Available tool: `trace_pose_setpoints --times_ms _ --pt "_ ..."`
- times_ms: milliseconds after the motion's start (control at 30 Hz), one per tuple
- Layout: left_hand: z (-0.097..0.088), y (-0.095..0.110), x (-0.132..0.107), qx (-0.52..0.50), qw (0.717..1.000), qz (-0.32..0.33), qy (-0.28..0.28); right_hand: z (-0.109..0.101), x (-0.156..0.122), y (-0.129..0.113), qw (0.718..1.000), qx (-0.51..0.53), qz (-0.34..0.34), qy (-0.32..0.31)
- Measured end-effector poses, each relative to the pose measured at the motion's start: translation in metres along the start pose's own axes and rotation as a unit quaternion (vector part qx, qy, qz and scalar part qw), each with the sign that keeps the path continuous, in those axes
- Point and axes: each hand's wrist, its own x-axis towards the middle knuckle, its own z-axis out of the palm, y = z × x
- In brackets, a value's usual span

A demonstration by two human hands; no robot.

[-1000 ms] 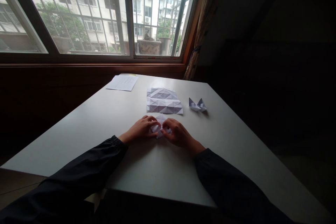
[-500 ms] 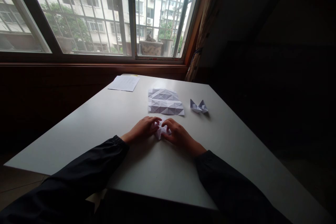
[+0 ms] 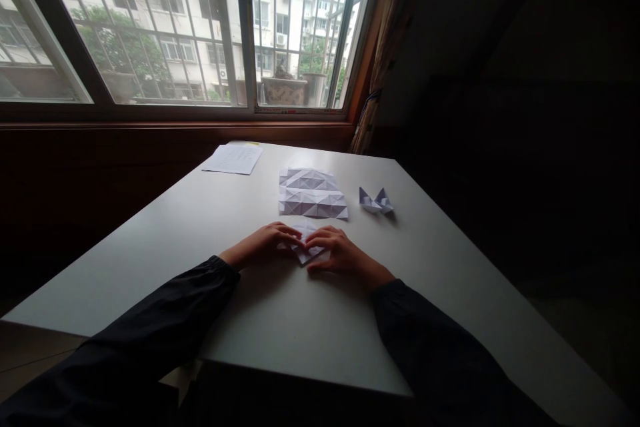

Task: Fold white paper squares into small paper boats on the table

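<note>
- My left grip (image 3: 263, 245) and my right grip (image 3: 343, 255) rest on the desk (image 3: 300, 327), meeting at the fingertips around a small folded paper piece (image 3: 306, 250).
- That piece lies between the two grips, directly in front of my body and flat on the desk. Much of it is hidden under my fingers.
- Its long axis seems to run slantwise, from the far left down to a near point on the right, but my fingers cover too much to be sure.
- Both grips touch it, and neither is clearly nearer. My right fingers (image 3: 316, 240) lie across its upper right, and my left fingers (image 3: 290, 232) reach its far left edge.
- Each grip is curved and pressing down, its fingers close together. I can't tell whether either is pinching the paper.
- Beyond my hands lies a large creased paper sheet (image 3: 313, 193), patterned with triangular folds.
- To its right sits a small folded paper model (image 3: 376, 201) with two raised points.
- Further left, near the desk's far edge, lies a printed paper sheet (image 3: 233, 159).
</note>
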Motion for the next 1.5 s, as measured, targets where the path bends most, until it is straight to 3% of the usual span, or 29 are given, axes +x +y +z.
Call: trace_pose_setpoints --times_ms 200,400,600,733,833,967,1233,1333,1500 --pt "-0.001 0.009 0.001 -0.005 1.0 0.006 0.029 -0.002 0.001 -0.005 1.0 0.003 -0.021 0.018" --pt "-0.004 0.01 0.001 -0.015 1.0 0.003 0.012 -0.004 0.003 -0.008 0.998 0.018 -0.044 0.028" --pt "-0.002 0.014 0.0 -0.037 0.998 -0.025 0.034 -0.004 0.0 -0.011 0.996 0.033 0.009 0.079" --pt "0.001 0.023 0.001 -0.069 0.992 -0.057 0.091 -0.005 0.001 -0.018 0.991 0.043 0.027 0.121" --pt "0.0 0.032 0.004 -0.164 0.97 -0.098 0.149 -0.005 0.002 -0.022 0.987 0.027 0.014 0.157" --pt "-0.002 0.041 0.008 -0.341 0.909 -0.147 0.191 -0.002 0.002 -0.029 0.98 0.005 0.011 0.2" --pt "0.006 0.037 0.008 -0.496 0.818 -0.217 0.195 -0.003 0.002 -0.037 0.984 0.004 -0.001 0.18" --pt "0.008 0.034 0.008 -0.512 0.809 -0.221 0.187 -0.003 0.002 -0.035 0.987 0.011 0.017 0.157" --pt "0.009 0.029 0.007 -0.479 0.841 -0.218 0.127 0.003 0.003 -0.028 0.992 0.009 0.049 0.112"
